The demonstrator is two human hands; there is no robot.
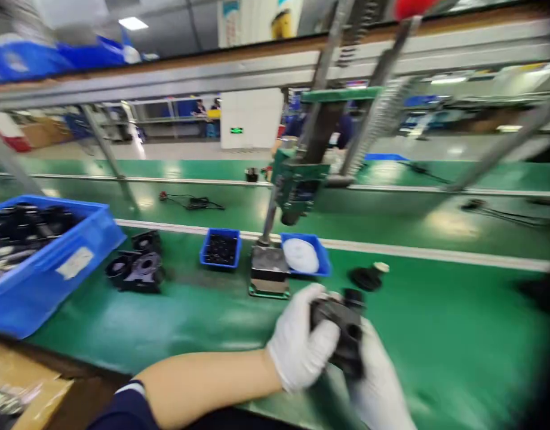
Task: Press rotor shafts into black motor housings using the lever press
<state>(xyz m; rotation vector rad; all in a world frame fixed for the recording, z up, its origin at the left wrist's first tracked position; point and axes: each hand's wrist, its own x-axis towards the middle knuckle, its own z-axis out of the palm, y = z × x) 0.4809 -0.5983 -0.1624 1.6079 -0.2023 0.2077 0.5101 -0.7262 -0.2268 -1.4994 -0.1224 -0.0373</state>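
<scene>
Both my hands wear white gloves and hold one black plastic housing (341, 331) above the green bench top. My left hand (299, 340) grips its left side, thumb across the front. Against its right side is my right hand (375, 373), closed around it; part of its fingers is hidden behind the housing. A short round black stub stands at the top of the part. Just beyond my hands lies a black round piece (366, 278) with a pale tip. A bench press (270, 269) stands ahead, slightly to the left.
A large blue bin (84, 275) of black parts stands at left, beside several black housings (138, 266). Near the press are a small blue tray (220, 264) of small black pieces and a blue tray (323, 254) holding white material. Cables lie farther back; a person is partly visible behind the press.
</scene>
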